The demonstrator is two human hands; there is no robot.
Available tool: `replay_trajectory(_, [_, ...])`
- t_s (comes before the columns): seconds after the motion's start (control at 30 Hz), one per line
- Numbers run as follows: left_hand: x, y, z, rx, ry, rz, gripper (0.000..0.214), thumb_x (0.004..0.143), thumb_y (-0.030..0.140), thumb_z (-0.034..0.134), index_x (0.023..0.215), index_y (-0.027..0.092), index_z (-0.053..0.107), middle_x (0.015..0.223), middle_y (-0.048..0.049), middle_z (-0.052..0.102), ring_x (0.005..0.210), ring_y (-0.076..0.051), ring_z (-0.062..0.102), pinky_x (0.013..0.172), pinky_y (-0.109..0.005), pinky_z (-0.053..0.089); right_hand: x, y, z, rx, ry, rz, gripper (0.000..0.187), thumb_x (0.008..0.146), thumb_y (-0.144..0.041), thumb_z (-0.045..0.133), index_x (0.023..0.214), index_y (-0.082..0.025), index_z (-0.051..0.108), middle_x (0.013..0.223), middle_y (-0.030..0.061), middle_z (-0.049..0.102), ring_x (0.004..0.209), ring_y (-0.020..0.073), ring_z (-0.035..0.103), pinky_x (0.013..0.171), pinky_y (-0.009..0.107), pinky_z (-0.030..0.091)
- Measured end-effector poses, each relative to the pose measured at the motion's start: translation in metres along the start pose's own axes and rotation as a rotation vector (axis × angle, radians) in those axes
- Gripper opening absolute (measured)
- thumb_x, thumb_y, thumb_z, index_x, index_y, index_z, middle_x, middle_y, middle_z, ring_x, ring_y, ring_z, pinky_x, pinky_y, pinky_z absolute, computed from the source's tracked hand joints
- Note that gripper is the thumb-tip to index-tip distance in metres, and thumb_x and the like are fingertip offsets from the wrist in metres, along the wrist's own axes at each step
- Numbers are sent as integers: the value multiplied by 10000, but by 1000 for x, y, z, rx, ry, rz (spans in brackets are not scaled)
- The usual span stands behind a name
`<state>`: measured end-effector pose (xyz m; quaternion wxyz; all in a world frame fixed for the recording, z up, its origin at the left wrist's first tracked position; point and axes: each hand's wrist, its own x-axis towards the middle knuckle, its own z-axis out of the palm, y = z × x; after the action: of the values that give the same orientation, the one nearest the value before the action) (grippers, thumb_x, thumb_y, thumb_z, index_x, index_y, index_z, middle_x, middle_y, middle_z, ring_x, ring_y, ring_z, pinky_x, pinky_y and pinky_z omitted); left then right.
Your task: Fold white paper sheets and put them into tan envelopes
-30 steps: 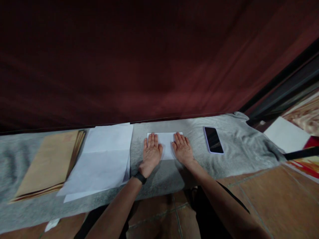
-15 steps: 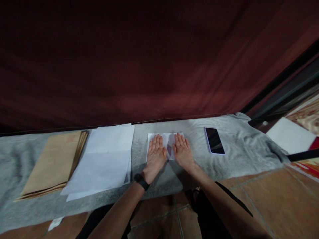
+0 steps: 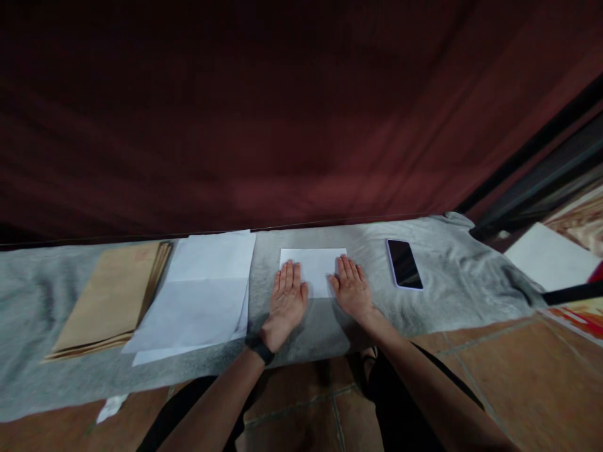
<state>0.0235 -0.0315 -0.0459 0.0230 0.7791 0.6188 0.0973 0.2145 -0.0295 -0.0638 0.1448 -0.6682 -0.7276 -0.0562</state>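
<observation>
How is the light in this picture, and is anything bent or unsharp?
Head view: light is strongest on the white paper and the grey cloth, while the red curtain above is dim; the left hand and right hand throw soft shadows toward the near edge; the cloth's far edge bows, a wide-lens bend; the whole frame is slightly soft.

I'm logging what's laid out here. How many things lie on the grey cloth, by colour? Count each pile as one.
White: 2, small sheet and sheet pile
Brown: 1, stack
Black: 1, phone
Total: 4
</observation>
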Motion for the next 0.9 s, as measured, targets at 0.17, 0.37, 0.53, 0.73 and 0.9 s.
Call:
replay_trajectory(0.17, [-6,-9,-3,38,-6,-48,618,998,324,311,1520,-7,316,1614,-220,256,1511,-305,229,1235,-461,212,4,17,-14,-48,-31,107,545,1029,-364,376,1466,-47,450,1509,206,469,1383,338,417,1133,493,289])
replay_trajectory(0.37, [-7,-9,-5,63,-4,-66,620,991,326,314,1501,-25,346,1586,-236,307,1502,-305,254,1226,-467,239,10,28,-35,30,-114,196,367,980,-364,485,1237,-148,634,1152,162,676,1053,292,627,909,385,447])
replay_trajectory(0.53, [-7,-7,-7,28,10,-72,618,978,316,353,1486,-35,368,1575,-250,323,1499,-318,255,1238,-479,202,16,29,-35,255,-185,297,215,955,-334,523,1029,-203,677,875,60,705,803,205,676,703,284,452])
replay_trajectory(0.73, [-5,-8,-9,-38,36,-75,592,973,306,355,1469,-13,404,1552,-255,365,1485,-335,294,1215,-529,251,30,28,-32,605,-186,330,183,853,-287,578,703,-198,632,609,-17,607,595,157,584,557,248,393])
replay_trajectory(0.9, [12,-14,-22,-281,73,-99,592,986,335,349,1502,46,367,1590,-209,330,1493,-289,293,1212,-498,283,42,21,-58,823,165,306,299,958,-412,450,904,-182,633,754,13,662,688,169,612,608,256,484])
